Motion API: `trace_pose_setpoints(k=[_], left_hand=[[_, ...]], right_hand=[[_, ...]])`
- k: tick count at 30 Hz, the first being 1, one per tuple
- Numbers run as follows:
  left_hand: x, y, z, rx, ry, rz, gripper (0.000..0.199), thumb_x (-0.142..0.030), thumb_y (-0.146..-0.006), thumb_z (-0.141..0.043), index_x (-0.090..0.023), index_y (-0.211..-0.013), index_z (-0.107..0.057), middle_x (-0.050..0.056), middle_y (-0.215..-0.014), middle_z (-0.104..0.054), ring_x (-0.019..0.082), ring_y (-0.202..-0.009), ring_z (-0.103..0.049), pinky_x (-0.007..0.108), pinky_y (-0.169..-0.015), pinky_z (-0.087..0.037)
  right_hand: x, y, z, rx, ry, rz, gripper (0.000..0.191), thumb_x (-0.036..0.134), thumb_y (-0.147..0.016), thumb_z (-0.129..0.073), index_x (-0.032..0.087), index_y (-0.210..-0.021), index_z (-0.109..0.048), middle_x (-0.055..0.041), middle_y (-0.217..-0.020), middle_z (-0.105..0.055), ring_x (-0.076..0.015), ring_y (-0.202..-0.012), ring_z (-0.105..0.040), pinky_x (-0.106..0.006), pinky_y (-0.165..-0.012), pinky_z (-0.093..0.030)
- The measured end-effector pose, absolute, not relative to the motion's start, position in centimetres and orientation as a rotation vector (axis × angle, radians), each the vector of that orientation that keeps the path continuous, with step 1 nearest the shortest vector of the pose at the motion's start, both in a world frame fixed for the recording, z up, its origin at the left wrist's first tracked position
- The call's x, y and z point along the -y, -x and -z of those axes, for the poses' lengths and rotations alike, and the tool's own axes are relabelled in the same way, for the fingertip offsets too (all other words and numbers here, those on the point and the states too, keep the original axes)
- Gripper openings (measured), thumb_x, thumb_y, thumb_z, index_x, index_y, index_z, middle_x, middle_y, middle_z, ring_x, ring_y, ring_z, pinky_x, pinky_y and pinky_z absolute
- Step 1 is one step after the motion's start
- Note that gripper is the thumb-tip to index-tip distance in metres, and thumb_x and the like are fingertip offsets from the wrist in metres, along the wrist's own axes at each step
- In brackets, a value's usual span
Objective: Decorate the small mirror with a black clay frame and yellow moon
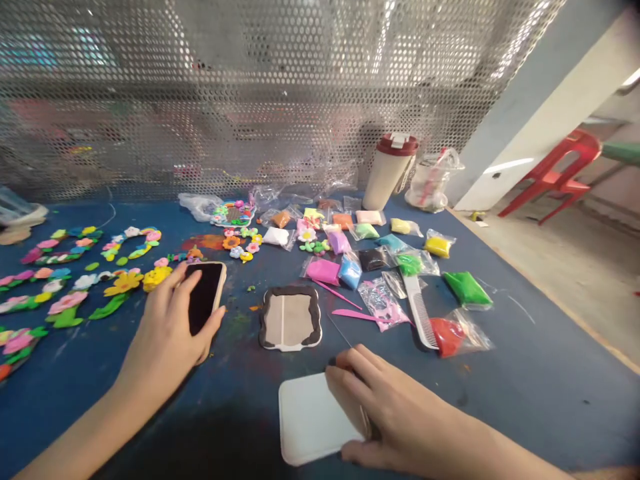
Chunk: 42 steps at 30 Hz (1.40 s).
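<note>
My left hand (170,320) is closed around a smartphone (207,293) with a dark screen, its fingers over the left edge and its thumb at the right. In front of me, my right hand (375,400) grips the right edge of a pale, glossy plate (307,417) with rounded corners. Fingers rest on its top edge and the thumb is at its lower right. Beyond it lies a small scalloped frame (291,319) with dark clay along its border and a white outer edge. Two pink modelling tools (357,315) lie to its right.
Bags of coloured clay (324,270) cover the middle and right of the blue table (240,413), with a white comb (421,310) among them. Clay-flower pieces (67,303) fill the left. A cream tumbler (387,173) and plastic cup (429,183) stand before the perforated metal screen (280,87).
</note>
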<state>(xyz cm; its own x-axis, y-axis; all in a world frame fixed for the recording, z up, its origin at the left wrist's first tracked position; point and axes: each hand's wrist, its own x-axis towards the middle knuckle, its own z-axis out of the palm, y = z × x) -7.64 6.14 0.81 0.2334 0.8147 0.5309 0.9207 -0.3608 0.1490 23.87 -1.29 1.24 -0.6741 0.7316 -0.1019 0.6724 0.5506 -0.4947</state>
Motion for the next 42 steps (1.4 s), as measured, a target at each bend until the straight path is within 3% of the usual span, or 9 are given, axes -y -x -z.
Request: trace_pose_setpoints(k=[4, 7, 9, 12, 18, 23, 35, 39, 42], left_hand=[[-2.4, 3.3, -0.6, 1.072, 2.760, 0.822, 0.033, -0.021, -0.091, -0.048, -0.016, -0.123, -0.051, 0.012, -0.127, -0.055, 0.024, -0.120, -0.050, 0.038, -0.100, -0.044], [-0.5, 1.1, 0.5, 0.520, 2.913, 0.792, 0.033, -0.032, -0.095, -0.042, -0.013, -0.116, -0.059, 0.009, -0.116, -0.065, 0.021, -0.116, -0.054, 0.034, -0.102, -0.042], [-0.2, 0.4, 1.2, 0.464, 2.904, 0.783, 0.026, -0.018, -0.092, -0.049, -0.011, -0.114, -0.061, 0.006, -0.113, -0.068, 0.020, -0.117, -0.054, 0.032, -0.106, -0.039], [-0.9, 0.2, 1.4, 0.329, 2.858, 0.711, 0.032, -0.023, -0.089, -0.058, -0.007, -0.118, -0.059, 0.009, -0.120, -0.066, 0.024, -0.124, -0.050, 0.037, -0.109, -0.035], [-2.9, 1.0, 1.0, 0.602, 2.801, 0.536, 0.090, -0.074, -0.079, -0.042, 0.000, -0.132, -0.046, 0.026, -0.136, -0.049, 0.039, -0.132, -0.038, 0.051, -0.104, -0.033], [-3.4, 1.4, 1.9, 0.702, 2.821, 0.436, 0.083, -0.068, -0.084, -0.039, 0.000, -0.129, -0.050, 0.025, -0.133, -0.053, 0.036, -0.126, -0.046, 0.051, -0.107, -0.025], [-3.4, 1.4, 2.3, 0.885, 2.941, 0.283, 0.092, -0.071, -0.083, -0.037, -0.002, -0.143, -0.032, 0.026, -0.146, -0.036, 0.037, -0.137, -0.030, 0.061, -0.110, -0.010], [-3.6, 1.6, 2.3, 0.822, 2.942, 0.380, 0.100, -0.075, -0.080, -0.038, -0.001, -0.145, -0.024, 0.027, -0.145, -0.037, 0.039, -0.137, -0.030, 0.062, -0.109, -0.016], [-3.4, 1.8, 2.2, 0.633, 2.981, 0.627, 0.085, -0.066, -0.085, -0.042, -0.003, -0.141, -0.032, 0.023, -0.134, -0.053, 0.032, -0.131, -0.041, 0.054, -0.111, -0.023]], right_hand=[[0.7, -22.3, -0.9, 2.706, 1.212, -0.555, 0.055, 0.045, -0.077, -0.067, 0.010, -0.118, -0.055, -0.0151, -0.109, -0.056, -0.0270, -0.094, -0.052, -0.040, -0.080, -0.049], [0.1, -21.8, -1.1, 2.722, 1.144, -0.429, 0.052, 0.053, -0.082, -0.059, 0.013, -0.116, -0.057, -0.0138, -0.106, -0.058, -0.0267, -0.095, -0.053, -0.041, -0.081, -0.049], [-0.5, -22.1, -1.4, 2.709, 1.118, -0.395, 0.045, 0.051, -0.087, -0.054, 0.015, -0.114, -0.058, -0.0120, -0.105, -0.059, -0.0253, -0.094, -0.055, -0.041, -0.082, -0.050], [-1.8, -23.2, -1.8, 2.606, 1.229, -0.254, 0.028, 0.031, -0.093, -0.048, 0.013, -0.113, -0.059, -0.0139, -0.109, -0.060, -0.0259, -0.099, -0.056, -0.042, -0.084, -0.051], [-5.7, -26.6, -2.5, 2.401, 1.517, 0.200, 0.029, 0.015, -0.093, -0.040, 0.011, -0.115, -0.059, -0.0201, -0.122, -0.058, -0.0316, -0.111, -0.057, -0.052, -0.091, -0.049], [-8.0, -28.7, -4.6, 2.226, 2.016, 0.190, 0.033, 0.014, -0.091, -0.040, 0.016, -0.118, -0.059, -0.0133, -0.117, -0.062, -0.0287, -0.100, -0.063, -0.044, -0.085, -0.050], [-6.8, -31.6, -3.2, 1.682, 2.618, 0.282, 0.031, 0.033, -0.091, -0.041, 0.010, -0.096, -0.061, -0.0210, -0.095, -0.064, -0.0336, -0.083, -0.064, -0.040, -0.061, -0.047], [-7.8, -33.4, -2.0, 1.606, 2.581, 0.354, 0.040, 0.032, -0.088, -0.045, 0.004, -0.114, -0.055, -0.0279, -0.106, -0.060, -0.0420, -0.102, -0.056, -0.048, -0.073, -0.046], [-9.7, -35.1, -1.3, 1.531, 2.499, 0.382, 0.059, 0.031, -0.091, -0.041, -0.004, -0.137, -0.030, -0.0298, -0.118, -0.056, -0.0395, -0.111, -0.053, -0.047, -0.083, -0.044]])
